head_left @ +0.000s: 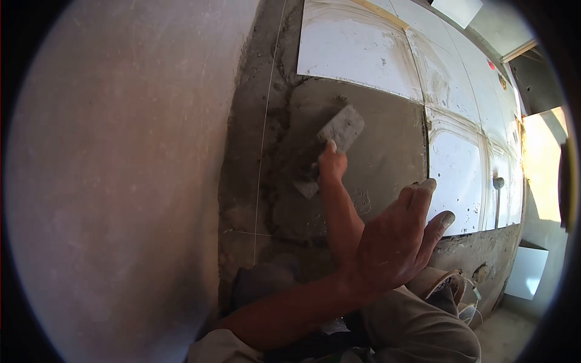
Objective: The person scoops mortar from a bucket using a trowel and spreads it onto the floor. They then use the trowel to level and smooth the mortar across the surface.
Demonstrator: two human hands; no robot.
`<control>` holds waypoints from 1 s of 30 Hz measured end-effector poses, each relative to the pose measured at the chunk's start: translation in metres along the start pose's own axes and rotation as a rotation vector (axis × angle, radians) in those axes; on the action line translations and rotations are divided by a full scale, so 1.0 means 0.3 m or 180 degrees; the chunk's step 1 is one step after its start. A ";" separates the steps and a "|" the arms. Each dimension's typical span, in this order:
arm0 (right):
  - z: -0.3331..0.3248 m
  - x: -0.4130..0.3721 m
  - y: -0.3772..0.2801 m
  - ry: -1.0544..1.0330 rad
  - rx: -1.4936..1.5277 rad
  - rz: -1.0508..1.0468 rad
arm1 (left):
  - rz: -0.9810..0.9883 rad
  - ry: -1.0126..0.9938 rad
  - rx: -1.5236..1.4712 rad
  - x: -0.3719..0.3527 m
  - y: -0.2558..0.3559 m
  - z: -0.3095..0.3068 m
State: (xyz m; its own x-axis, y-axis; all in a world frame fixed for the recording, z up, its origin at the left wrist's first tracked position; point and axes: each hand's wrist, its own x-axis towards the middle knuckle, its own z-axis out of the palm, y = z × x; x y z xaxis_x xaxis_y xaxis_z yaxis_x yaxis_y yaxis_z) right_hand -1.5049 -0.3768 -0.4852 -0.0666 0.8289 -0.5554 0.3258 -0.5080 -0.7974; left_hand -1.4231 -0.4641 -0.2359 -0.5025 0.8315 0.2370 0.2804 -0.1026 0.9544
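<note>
At centre of the head view, over the square grey bed of wet mortar (387,151): the right hand (332,164) is clenched around the handle of a grey, mortar-caked rectangular metal trowel (344,127). The trowel blade lies flat against the mortar, its upper end near the bed's top edge and its lower end (305,189) showing below the fist. The forearm runs from the hand down toward the lower middle of the frame. The left hand (393,242) is in the foreground, close to the camera, with fingers (423,190) spread and dusted with grey. It grasps nothing and touches nothing, and it overlaps the right forearm in the view. The mortar bed is bordered above and to the right by glossy white square ceramic tiles (357,48), already set, smeared with streaks and specks. To the left of the bed runs a strip of rough dark mortar (242,181), crossed lengthwise by a thin pale taut string line (264,127). Further left is a broad bare pinkish-grey cement surface (121,181). A beige-trousered knee (417,327) sits at the bottom edge. A loose white tile (526,272) stands at far right, well apart from both hands.
</note>
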 end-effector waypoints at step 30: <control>-0.307 0.366 -0.275 -0.1743 -0.4224 -0.4558 | -0.0423 -0.0322 0.0500 0.025 -0.021 0.062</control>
State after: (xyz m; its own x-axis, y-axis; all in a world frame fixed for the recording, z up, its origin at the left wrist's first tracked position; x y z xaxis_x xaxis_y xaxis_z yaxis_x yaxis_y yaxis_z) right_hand -1.4522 -0.2223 -0.4585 -0.9920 0.1259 -0.0102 0.1260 0.9804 -0.1517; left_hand -1.4135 -0.4472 -0.2434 -0.4611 0.8833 0.0842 0.3451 0.0911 0.9341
